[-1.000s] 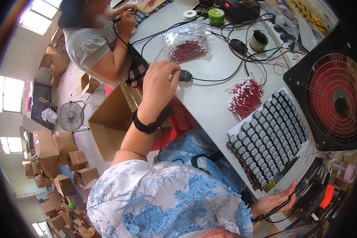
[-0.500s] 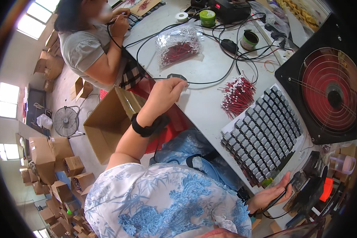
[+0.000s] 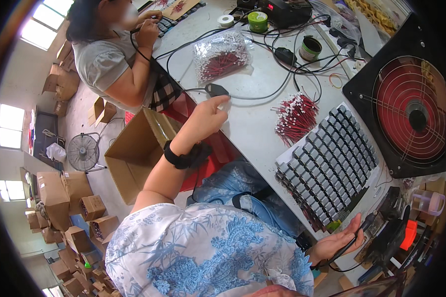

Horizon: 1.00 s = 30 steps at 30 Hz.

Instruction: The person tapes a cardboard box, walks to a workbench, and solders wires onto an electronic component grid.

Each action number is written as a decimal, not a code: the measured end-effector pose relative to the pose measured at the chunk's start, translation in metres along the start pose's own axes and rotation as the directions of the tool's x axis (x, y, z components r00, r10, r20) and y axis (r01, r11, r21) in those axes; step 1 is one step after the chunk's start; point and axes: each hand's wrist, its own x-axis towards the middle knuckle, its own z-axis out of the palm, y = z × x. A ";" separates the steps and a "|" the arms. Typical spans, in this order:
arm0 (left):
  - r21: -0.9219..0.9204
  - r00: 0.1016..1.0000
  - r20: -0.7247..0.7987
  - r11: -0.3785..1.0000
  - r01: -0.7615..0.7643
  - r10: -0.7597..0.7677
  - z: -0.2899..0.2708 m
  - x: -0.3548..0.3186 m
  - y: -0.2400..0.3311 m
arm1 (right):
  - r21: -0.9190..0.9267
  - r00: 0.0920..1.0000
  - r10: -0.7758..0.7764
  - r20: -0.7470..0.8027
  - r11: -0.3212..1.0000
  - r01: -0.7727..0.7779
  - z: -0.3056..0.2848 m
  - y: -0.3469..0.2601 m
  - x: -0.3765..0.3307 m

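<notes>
By the white table (image 3: 252, 128), left hand (image 3: 205, 119) curls, grip unclear; right hand (image 3: 333, 243) holds a black cable (image 3: 346, 248).

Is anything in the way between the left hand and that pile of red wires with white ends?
Nothing I can see. White tabletop lies between the left hand and the red wires. A dark cable runs along the far side of that gap, not across it.
</notes>
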 end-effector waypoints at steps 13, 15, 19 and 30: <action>0.204 0.875 0.261 0.863 -0.463 0.408 0.033 -0.073 0.071 | -0.002 0.982 -0.189 0.025 0.982 0.189 0.014 -0.011 -0.004; 0.117 0.599 0.443 0.619 -0.777 0.667 0.065 -0.080 0.073 | -0.028 0.945 -0.313 0.097 0.948 0.317 0.041 -0.028 -0.005; -0.058 0.458 0.546 0.578 -0.814 0.701 0.111 -0.096 0.076 | -0.036 0.705 -0.395 0.589 0.859 0.512 0.051 -0.049 0.014; -0.168 0.553 0.542 0.726 -0.666 0.633 0.086 -0.089 0.070 | -0.096 0.779 -0.301 0.550 0.904 0.417 0.016 -0.047 0.002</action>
